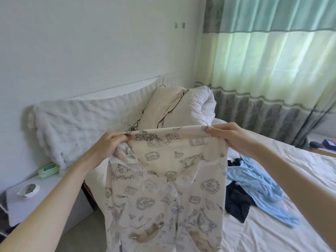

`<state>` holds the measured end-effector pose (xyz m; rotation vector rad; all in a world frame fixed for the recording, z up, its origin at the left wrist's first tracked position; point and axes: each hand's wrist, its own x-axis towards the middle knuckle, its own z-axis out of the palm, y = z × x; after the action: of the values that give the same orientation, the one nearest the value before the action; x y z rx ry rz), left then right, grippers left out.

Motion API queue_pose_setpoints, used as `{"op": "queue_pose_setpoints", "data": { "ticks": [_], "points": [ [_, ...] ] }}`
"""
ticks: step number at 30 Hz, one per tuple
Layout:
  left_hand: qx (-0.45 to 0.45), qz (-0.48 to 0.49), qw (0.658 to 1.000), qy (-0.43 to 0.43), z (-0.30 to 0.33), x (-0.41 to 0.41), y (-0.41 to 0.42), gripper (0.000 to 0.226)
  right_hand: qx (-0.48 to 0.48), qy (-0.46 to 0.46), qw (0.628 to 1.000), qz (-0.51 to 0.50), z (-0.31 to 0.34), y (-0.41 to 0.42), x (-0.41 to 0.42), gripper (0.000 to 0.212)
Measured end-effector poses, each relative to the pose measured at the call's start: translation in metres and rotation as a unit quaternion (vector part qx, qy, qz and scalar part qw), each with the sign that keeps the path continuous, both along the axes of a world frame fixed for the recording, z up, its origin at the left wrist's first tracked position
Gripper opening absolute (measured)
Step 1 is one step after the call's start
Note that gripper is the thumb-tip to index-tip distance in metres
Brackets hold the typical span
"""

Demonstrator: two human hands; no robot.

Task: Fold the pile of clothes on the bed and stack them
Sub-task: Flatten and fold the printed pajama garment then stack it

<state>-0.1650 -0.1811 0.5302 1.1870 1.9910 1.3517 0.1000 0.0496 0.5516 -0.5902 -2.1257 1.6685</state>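
Two hands up: left hand (109, 142) and right hand (227, 137) each pinch a top corner of the printed pyjama bottoms (163, 188), so we judge they hang flat for folding. Remaining clothes (254, 184) lie unfolded on the bed (291, 179).

The printed pajama pants (163, 188) are thin, matt, faintly see-through cloth, the light blue garment (258, 190) by the bed's (291, 224) right edge looks a coarser knit, the bedsheet is smooth matt cotton, and the headboard cover (72, 124) is quilted, puckered fabric.
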Motion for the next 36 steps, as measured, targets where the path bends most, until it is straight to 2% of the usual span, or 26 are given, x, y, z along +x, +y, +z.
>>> {"op": "queue_pose_setpoints", "data": {
  "ticks": [2,4,6,8,11,13,14,17,19,20,22,24,27,28,32,36],
  "points": [
    [-0.014,-0.030,0.998,-0.060,-0.008,0.000,-0.001,0.030,-0.038,-0.004,0.998,-0.050,-0.008,-0.008,0.000,0.036],
    [-0.036,-0.119,0.984,-0.125,-0.012,0.000,-0.007,0.024,-0.083,-0.009,0.991,-0.101,-0.013,-0.012,0.002,0.041],
    [-0.053,-0.212,0.961,-0.167,-0.014,0.001,-0.016,0.051,-0.135,-0.029,0.980,-0.142,-0.017,-0.011,0.009,0.045],
    [-0.054,-0.262,0.949,-0.166,-0.017,0.007,-0.022,0.062,-0.195,-0.058,0.967,-0.151,-0.020,-0.010,0.019,0.049],
    [-0.038,-0.212,0.974,-0.070,-0.016,0.029,-0.028,0.048,-0.251,-0.073,0.958,-0.119,-0.024,-0.010,0.035,0.063],
    [0.009,-0.139,0.990,0.004,-0.013,0.046,-0.027,0.026,-0.269,-0.065,0.959,-0.069,-0.026,-0.011,0.048,0.062],
    [0.040,-0.102,0.994,0.013,-0.010,0.057,-0.027,0.011,-0.266,-0.059,0.962,-0.033,-0.026,-0.013,0.056,0.061],
    [0.112,-0.021,0.991,0.066,-0.005,0.085,-0.032,0.021,-0.242,-0.025,0.966,0.082,-0.022,-0.022,0.090,0.050],
    [0.109,0.003,0.984,0.139,-0.007,0.105,-0.041,0.015,-0.224,-0.008,0.969,0.106,-0.022,-0.032,0.114,0.034],
    [0.092,0.008,0.978,0.185,-0.009,0.117,-0.046,0.012,-0.183,-0.018,0.979,0.085,-0.022,-0.041,0.125,0.026],
    [0.054,-0.001,0.965,0.258,-0.013,0.144,-0.056,0.009,0.003,-0.066,0.998,0.002,-0.023,-0.060,0.144,0.007],
    [0.050,-0.011,0.955,0.294,-0.017,0.173,-0.067,0.015,0.181,-0.081,0.977,-0.078,-0.027,-0.078,0.163,0.022],
    [0.087,0.003,0.951,0.297,-0.017,0.208,-0.089,0.004,0.258,-0.026,0.959,-0.114,-0.026,-0.104,0.200,0.026],
    [0.109,0.015,0.946,0.306,-0.015,0.218,-0.095,0.011,0.274,-0.014,0.954,-0.124,-0.026,-0.110,0.213,0.026],
    [0.170,0.037,0.924,0.340,0.000,0.254,-0.112,0.017,0.301,0.034,0.935,-0.184,-0.021,-0.129,0.257,0.017],
    [0.198,0.048,0.911,0.358,0.015,0.273,-0.115,0.006,0.436,0.040,0.863,-0.252,-0.010,-0.137,0.282,0.045]
  ]
}}
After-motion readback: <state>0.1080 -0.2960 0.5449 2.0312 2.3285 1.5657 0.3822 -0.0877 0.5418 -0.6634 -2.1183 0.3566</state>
